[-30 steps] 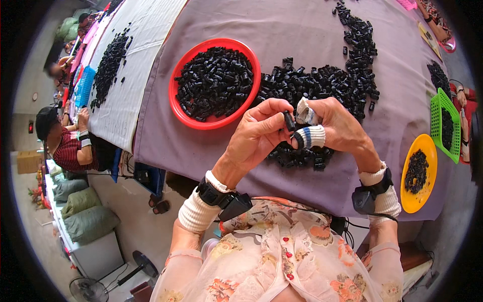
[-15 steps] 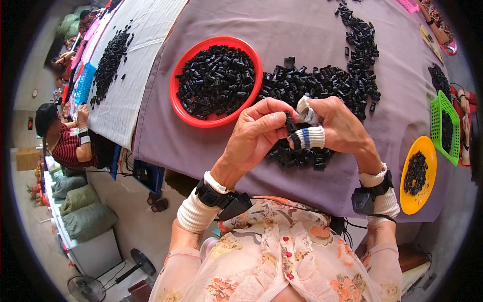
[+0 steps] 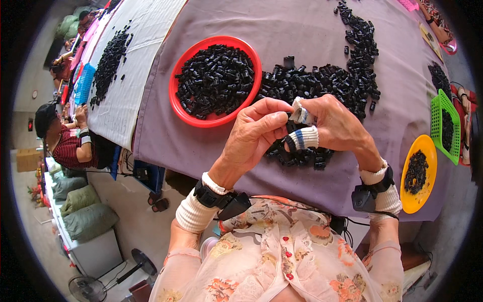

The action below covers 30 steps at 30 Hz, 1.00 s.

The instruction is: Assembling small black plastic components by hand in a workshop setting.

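Observation:
My left hand (image 3: 256,133) and my right hand (image 3: 334,126) meet above the near edge of a purple-covered table (image 3: 312,30). Together they pinch a small black plastic part (image 3: 290,127) between the fingertips. Cloth finger guards cover my right thumb and forefinger, one white with blue stripes. Just below the hands lies a small heap of black parts (image 3: 302,156). A larger pile of black parts (image 3: 327,83) spreads behind them. A red round tray (image 3: 177,98) full of the same parts sits to the left of my left hand.
A yellow dish (image 3: 431,151) with black parts and a green basket (image 3: 438,108) stand at the right. A white-covered table (image 3: 136,55) with more black parts and a blue basket (image 3: 83,83) runs along the left, where a person in a striped top (image 3: 65,143) sits. Sacks lie on the floor.
My hands stay together at the same spot. The fingers have shifted slightly around the small black part.

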Motion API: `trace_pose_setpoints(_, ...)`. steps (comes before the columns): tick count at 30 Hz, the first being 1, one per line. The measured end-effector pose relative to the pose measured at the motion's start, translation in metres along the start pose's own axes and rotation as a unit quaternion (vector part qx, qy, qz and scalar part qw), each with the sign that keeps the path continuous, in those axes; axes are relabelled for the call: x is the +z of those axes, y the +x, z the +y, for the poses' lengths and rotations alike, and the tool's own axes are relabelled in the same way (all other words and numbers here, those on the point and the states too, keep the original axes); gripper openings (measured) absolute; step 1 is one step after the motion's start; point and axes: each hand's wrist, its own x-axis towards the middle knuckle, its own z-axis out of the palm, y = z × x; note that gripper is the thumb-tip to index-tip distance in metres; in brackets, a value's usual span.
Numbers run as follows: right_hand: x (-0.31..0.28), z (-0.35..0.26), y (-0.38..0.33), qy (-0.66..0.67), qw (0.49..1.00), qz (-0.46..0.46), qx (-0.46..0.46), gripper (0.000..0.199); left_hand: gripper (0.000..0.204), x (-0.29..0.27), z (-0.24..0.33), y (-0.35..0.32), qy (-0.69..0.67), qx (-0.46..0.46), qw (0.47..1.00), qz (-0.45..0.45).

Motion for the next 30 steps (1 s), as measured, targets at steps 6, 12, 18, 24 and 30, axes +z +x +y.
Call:
trace_pose_setpoints(6,0.0056,0.0068,-0.0025,0.028,0.999,0.015,-0.011,0.042,0.016,-0.0014,-0.0003,-0.0006,0.004,-0.004,1.0,-0.011)
trace_pose_setpoints(12,0.0061,0.0103,-0.0043,0.058,0.998,-0.007,0.016,0.04,0.016,-0.0026,-0.0024,0.0005,0.001,-0.019,1.0,-0.011)
trace_pose_setpoints(18,0.0039,0.0063,-0.0034,0.044,0.999,0.008,-0.009,0.039,0.016,-0.0028,-0.0043,0.0022,0.009,-0.01,1.0,-0.009)
trace_pose_setpoints(24,0.0036,0.0068,-0.0003,0.015,1.0,-0.009,0.002,0.039,0.015,-0.0038,0.0001,0.0027,0.029,-0.011,0.999,-0.009)
trace_pose_setpoints(30,0.0081,0.0069,-0.0035,0.027,0.999,-0.024,0.003,0.034,0.014,-0.0037,-0.0003,0.0034,0.057,0.0,0.998,0.015)
